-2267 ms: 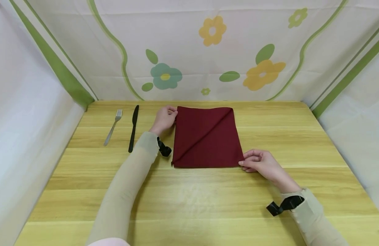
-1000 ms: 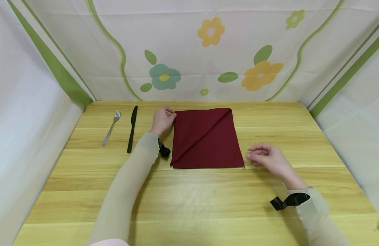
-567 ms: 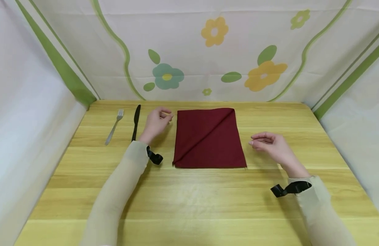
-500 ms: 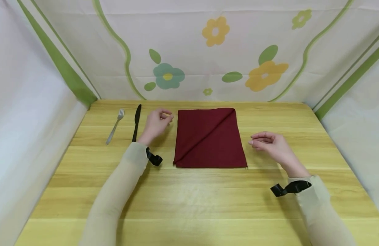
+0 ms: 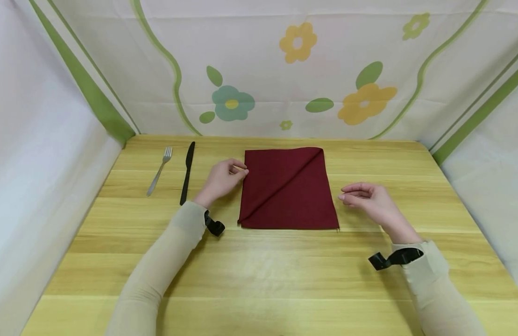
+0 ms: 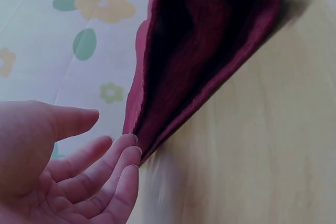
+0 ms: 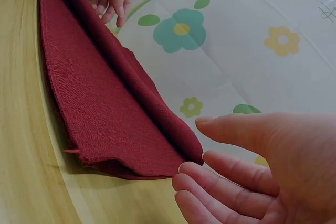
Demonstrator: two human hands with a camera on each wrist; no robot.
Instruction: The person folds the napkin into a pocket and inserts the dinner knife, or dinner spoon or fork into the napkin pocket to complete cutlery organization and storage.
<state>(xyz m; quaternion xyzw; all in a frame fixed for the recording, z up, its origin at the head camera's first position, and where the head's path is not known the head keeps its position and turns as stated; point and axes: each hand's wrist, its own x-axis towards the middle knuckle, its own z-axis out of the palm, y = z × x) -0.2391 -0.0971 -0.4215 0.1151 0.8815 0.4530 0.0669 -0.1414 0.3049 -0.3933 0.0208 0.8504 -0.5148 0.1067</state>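
A dark red cloth napkin [image 5: 286,189] lies folded into a square on the table, a diagonal fold running from its near left corner to its far right corner. My left hand [image 5: 226,179] is at the napkin's left edge. In the left wrist view its thumb stands apart from the loosely bent fingers [image 6: 100,177], whose tips are at the cloth's edge; contact is hard to tell. To the right of the cloth, my right hand [image 5: 370,203] hovers with relaxed fingers and nothing in them. The right wrist view shows that hand [image 7: 247,177] beside the napkin [image 7: 113,93].
A silver fork [image 5: 159,171] and a black knife [image 5: 188,172] lie on the wooden table [image 5: 259,280], left of my left hand. A white curtain with printed flowers [image 5: 259,56] hangs along the table's far edge, and white sheets flank both sides.
Both hands have let go of the napkin's corners. The right drew away to the right and farther up. The left backed off, then returned to the left edge, lower down. The napkin stays folded.
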